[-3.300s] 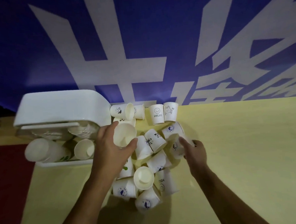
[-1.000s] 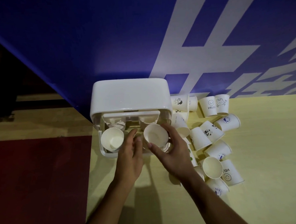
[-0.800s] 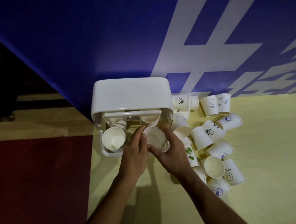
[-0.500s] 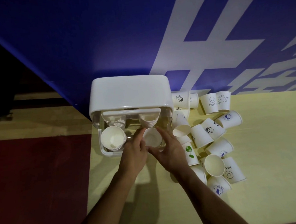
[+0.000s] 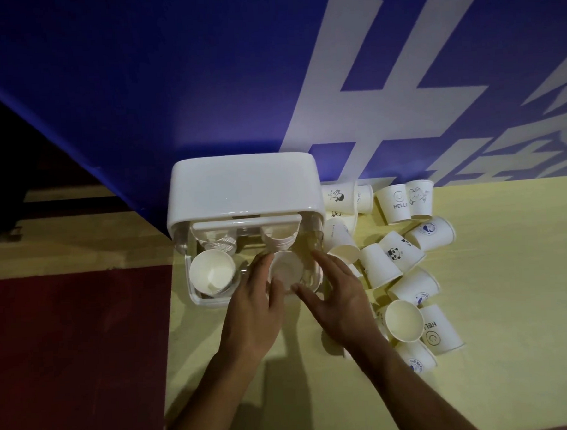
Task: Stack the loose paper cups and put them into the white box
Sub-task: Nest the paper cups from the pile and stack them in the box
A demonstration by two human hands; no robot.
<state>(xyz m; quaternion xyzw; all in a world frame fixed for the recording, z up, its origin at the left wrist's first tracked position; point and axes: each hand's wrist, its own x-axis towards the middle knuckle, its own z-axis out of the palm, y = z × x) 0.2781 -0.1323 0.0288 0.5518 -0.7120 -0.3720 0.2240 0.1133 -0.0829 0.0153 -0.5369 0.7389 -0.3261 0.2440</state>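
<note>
- Paper cups lie loose in a heap on the yellow table, just right of the white box; most lie on their sides, and some show a panda, a smiley or "HELLO"
- The white box stands at the table's left edge against the blue banner, with its lid raised at the back
- Inside the box, 1 upright cup sits at the left, mouth up
- A second cup sits at the right of the box, between both hands
- The left hand grips the second cup, thumb and forefinger curved round its left side
- The right hand is spread with straight fingers, thumb tip at the cup's near rim
- Further back under the lid, 2 more stacks of cups show
- A red surface lies left of the table
</note>
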